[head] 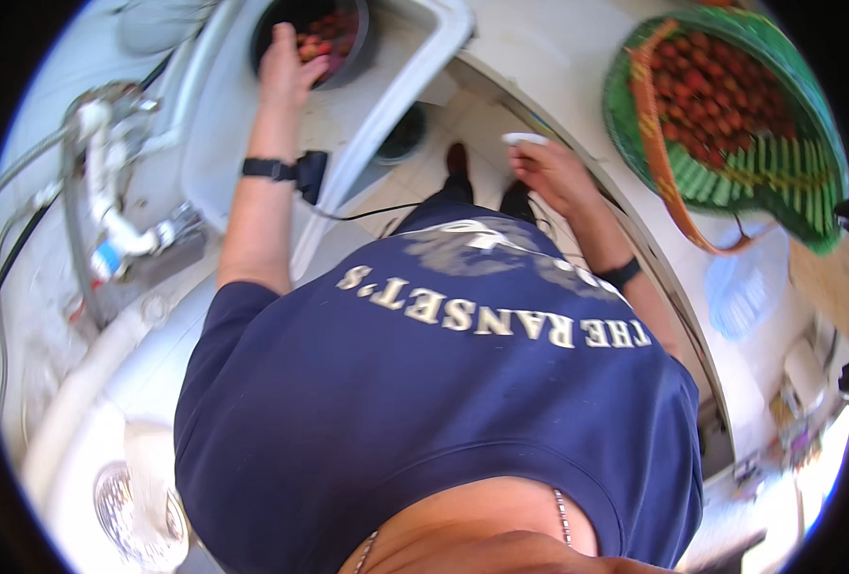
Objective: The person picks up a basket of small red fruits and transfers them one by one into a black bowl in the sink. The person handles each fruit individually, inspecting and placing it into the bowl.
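My left hand [288,70] reaches over the near rim of a dark round bowl [358,43], fingers apart and nothing seen in them. Small red fruits [317,44] lie inside the bowl, close to the fingertips; blur hides whether they touch. The bowl stands in a white basin [388,97]. Lower and to the right, beside the counter edge, my right hand [550,172] has its fingers curled around a small white object [525,138]. Blur and the fingers hide what that object is. Both wrists wear black bands.
On the right counter [539,50], a green woven basket [618,122] with an orange handle [654,136] holds many round red fruits [712,93]. A bluish translucent plastic item [744,287] lies below it. Pipes and valves [101,165] line the left. Another dark container [404,136] sits low beside the basin.
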### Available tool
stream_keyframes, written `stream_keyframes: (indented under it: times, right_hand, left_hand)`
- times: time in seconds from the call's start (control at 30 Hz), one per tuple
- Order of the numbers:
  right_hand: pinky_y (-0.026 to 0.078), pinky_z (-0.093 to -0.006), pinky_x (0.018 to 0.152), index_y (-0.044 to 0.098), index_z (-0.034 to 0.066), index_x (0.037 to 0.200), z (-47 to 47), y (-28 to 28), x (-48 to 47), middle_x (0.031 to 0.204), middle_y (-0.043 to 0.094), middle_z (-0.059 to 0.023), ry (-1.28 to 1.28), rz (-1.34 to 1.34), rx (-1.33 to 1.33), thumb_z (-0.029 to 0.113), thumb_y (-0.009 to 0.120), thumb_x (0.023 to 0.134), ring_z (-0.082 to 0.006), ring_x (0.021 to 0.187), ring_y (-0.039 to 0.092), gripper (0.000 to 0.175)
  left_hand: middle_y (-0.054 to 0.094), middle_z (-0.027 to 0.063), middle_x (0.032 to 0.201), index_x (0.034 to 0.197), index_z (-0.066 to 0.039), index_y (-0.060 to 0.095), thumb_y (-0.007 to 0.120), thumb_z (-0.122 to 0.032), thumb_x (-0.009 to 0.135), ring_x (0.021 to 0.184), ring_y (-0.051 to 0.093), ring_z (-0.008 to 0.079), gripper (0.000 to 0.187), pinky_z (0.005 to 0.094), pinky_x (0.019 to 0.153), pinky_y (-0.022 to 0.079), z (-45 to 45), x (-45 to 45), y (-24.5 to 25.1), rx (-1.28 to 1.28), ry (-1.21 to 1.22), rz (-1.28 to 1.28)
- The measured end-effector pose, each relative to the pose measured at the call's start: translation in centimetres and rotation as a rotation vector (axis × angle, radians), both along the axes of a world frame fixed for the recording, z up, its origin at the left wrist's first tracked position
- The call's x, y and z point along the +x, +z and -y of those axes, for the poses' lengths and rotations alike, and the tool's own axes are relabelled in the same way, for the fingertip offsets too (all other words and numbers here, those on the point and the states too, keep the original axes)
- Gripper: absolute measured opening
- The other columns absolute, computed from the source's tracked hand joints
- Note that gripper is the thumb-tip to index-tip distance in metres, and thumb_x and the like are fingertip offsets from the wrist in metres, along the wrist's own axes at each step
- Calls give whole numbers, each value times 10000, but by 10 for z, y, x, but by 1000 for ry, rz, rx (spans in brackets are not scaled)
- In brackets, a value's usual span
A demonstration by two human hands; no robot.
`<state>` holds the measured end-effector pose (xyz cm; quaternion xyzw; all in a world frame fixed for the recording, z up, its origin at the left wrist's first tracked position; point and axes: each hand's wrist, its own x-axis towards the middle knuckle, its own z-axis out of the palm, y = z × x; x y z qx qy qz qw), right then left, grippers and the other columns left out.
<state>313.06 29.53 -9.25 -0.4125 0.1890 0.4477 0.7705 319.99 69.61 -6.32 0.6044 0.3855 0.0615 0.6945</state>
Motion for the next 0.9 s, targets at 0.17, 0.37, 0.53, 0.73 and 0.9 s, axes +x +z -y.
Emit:
stream_keyframes:
  times: [0.17,0.37,0.53,0.73,0.9]
  right_hand:
    - [433,-195,619,590,71,948,12,-11,-24,824,604,1,6,-64,-124,223,592,918,-72,718,543,156]
    - [392,-214,556,594,60,905,43,-6,-38,705,512,19,-183,-177,-169,401,565,926,-86,633,459,343]
    - [387,-232,529,596,68,863,52,-9,-36,678,502,2,-511,-280,-147,502,581,883,-109,600,456,434]
    - [386,-233,554,536,60,919,43,-20,-27,710,508,-34,-754,-325,-161,422,615,885,-124,626,454,372]
    - [402,-239,583,533,28,965,48,-21,-36,747,517,-49,-689,-188,-135,282,524,962,-134,656,463,254]
  left_hand:
    - [591,174,1075,1230,43,462,580,-337,924,848,650,245,502,299,697,523,25,-14,15,64,-103,70]
    - [650,62,986,1168,6,554,606,-171,908,731,592,91,318,202,635,468,80,-37,16,29,-457,48]
    - [639,32,948,1162,-6,564,616,-162,902,736,583,67,308,183,636,461,123,-48,10,-79,-659,2]
    - [625,19,934,1163,-6,565,618,-162,901,741,581,63,309,176,639,463,130,-53,8,-104,-704,-46]
    - [626,21,938,1162,-11,569,617,-166,901,752,584,69,307,179,649,465,123,-60,6,-105,-695,-62]
